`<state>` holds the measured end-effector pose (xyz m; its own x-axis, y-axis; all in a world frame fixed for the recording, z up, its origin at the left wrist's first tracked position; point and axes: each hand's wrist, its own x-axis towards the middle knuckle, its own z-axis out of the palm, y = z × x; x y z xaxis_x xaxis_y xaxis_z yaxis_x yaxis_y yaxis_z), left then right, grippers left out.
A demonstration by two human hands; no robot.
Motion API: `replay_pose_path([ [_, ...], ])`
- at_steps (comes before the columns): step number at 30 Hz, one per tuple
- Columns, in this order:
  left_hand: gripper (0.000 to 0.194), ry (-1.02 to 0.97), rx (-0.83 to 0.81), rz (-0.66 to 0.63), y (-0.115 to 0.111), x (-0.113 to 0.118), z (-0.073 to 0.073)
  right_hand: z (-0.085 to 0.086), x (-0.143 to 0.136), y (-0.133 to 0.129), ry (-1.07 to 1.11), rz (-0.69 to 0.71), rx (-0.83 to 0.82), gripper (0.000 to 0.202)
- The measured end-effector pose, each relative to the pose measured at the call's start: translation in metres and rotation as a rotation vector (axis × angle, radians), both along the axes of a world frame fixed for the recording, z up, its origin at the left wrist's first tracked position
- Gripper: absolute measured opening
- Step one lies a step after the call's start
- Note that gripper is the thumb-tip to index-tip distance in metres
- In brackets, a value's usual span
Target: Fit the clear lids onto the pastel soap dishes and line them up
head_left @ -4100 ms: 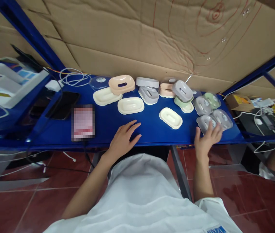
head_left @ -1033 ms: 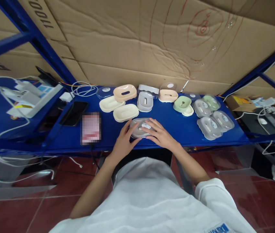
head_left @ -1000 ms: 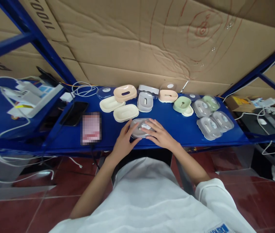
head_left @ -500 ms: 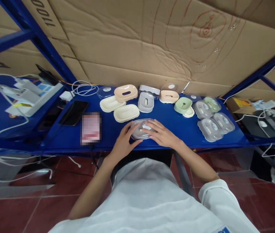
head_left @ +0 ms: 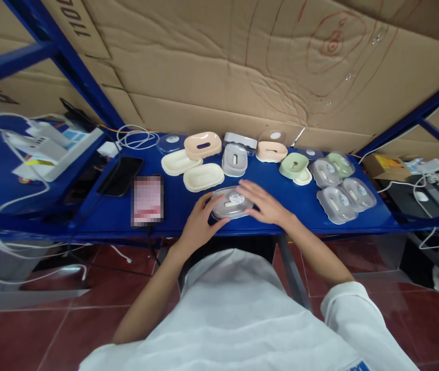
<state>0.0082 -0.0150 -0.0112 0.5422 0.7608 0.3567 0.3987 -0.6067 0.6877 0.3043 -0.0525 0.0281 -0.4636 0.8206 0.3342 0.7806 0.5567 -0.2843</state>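
Note:
A grey soap dish (head_left: 227, 207) with a clear lid and a round white sticker lies at the front edge of the blue table. My left hand (head_left: 200, 219) is closed around its left end, thumb on the near side and fingers on the far side. Fingers apart, my right hand (head_left: 263, 205) hovers at the dish's right end; whether a fingertip still touches the lid I cannot tell. Behind them are cream trays (head_left: 204, 178), a grey dish body (head_left: 235, 161), a peach one (head_left: 202, 146) and a green one (head_left: 294, 165).
Several lidded soap dishes (head_left: 337, 204) are grouped at the right. At the left lie a phone with a blurred screen (head_left: 147, 201), a dark phone (head_left: 120, 176), a coiled white cable (head_left: 136, 138) and a power strip (head_left: 62, 154). A cardboard wall (head_left: 188, 77) stands behind.
My right hand has lifted from the lid and drawn slightly right, uncovering the sticker. The left hand keeps its grip on the dish. The whole view has shifted slightly.

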Motion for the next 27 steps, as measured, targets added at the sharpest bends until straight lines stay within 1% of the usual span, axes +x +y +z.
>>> replay_pose_path([
  [1,0.065,0.007,-0.003,0.005,-0.001,0.000,0.001,0.002,0.015,0.003,-0.001,-0.159,0.038,0.069],
  [2,0.066,0.012,-0.005,0.010,-0.002,0.000,0.002,0.004,0.031,0.006,0.002,-0.377,0.079,0.069],
  [3,0.066,0.015,-0.007,0.014,-0.004,0.000,0.003,0.005,0.047,0.008,0.004,-0.626,0.104,0.068],
  [4,0.067,0.014,-0.009,0.018,-0.004,0.000,0.003,0.005,0.062,0.009,0.003,-0.854,0.094,0.069],
  [5,0.066,0.009,-0.010,0.020,-0.005,0.000,0.003,0.004,0.073,0.008,-0.004,-1.022,0.051,0.069],
  [6,0.065,-0.001,-0.009,0.025,-0.005,0.000,0.003,0.003,0.081,0.006,-0.016,-1.115,-0.012,0.070],
  [7,0.064,-0.016,-0.008,0.032,-0.006,-0.001,0.003,0.001,0.084,0.002,-0.028,-1.140,-0.073,0.070],
  [9,0.061,-0.053,-0.001,0.046,-0.006,-0.001,0.002,-0.005,0.076,-0.010,-0.048,-1.069,-0.128,0.066],
  [12,0.060,-0.122,0.031,0.075,-0.007,-0.002,0.004,-0.011,0.046,-0.032,-0.034,-0.916,-0.114,0.063],
  [14,0.062,-0.168,0.053,0.099,-0.009,-0.002,0.007,-0.010,0.023,-0.047,0.010,-0.821,-0.101,0.064],
  [16,0.063,-0.194,0.066,0.115,-0.010,-0.001,0.012,-0.004,0.004,-0.059,0.063,-0.727,-0.040,0.069],
  [17,0.063,-0.199,0.070,0.111,-0.011,0.000,0.014,0.001,-0.003,-0.065,0.092,-0.645,-0.013,0.075],
  [19,0.064,-0.208,0.079,0.068,-0.012,0.003,0.020,0.013,-0.012,-0.073,0.153,-0.401,-0.025,0.093],
  [20,0.064,-0.218,0.086,0.037,-0.012,0.005,0.023,0.019,-0.013,-0.075,0.188,-0.279,-0.052,0.097],
  [21,0.064,-0.230,0.090,0.004,-0.012,0.008,0.025,0.024,-0.014,-0.075,0.226,-0.192,-0.074,0.095],
  [22,0.064,-0.242,0.093,-0.028,-0.012,0.012,0.027,0.028,-0.013,-0.074,0.260,-0.151,-0.080,0.087],
  [24,0.063,-0.266,0.088,-0.065,-0.011,0.023,0.029,0.030,-0.008,-0.066,0.315,-0.186,-0.045,0.068],
  [25,0.062,-0.270,0.083,-0.067,-0.011,0.030,0.028,0.028,-0.006,-0.061,0.327,-0.222,-0.026,0.065],
  [27,0.061,-0.256,0.079,-0.044,-0.009,0.044,0.025,0.019,-0.001,-0.049,0.319,-0.281,-0.004,0.073],
])
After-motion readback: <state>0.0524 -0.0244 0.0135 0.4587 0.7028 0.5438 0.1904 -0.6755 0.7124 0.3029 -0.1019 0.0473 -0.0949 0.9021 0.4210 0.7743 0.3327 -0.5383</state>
